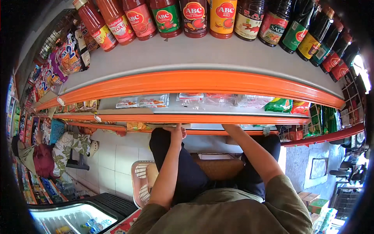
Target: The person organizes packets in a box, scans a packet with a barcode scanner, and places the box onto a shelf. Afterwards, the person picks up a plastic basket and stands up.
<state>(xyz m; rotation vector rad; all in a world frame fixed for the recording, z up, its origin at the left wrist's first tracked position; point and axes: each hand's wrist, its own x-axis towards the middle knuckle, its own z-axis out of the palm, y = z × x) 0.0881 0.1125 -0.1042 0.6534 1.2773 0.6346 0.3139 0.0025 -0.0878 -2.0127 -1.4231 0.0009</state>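
Both arms stretch forward to the low levels of a shop shelf. My left hand (177,133) is at the orange edge strip (152,118) of a lower shelf, one finger reaching up to it and the others curled. My right hand (232,127) passes under the same strip, so its fingers are hidden. On the lower shelf above the strip lie flat printed packets (142,101), clear plastic packs (220,100) and a green pouch (279,104). Sauce bottles (194,19) and dark soy sauce bottles (273,27) line the top shelf.
Between my knees is a brown box or stool (220,166). A pink plastic basket (143,178) stands on the tiled floor by my left leg. Another person (49,155) sits at the left near a blue basket (57,130). A lit display cooler (76,219) is at lower left.
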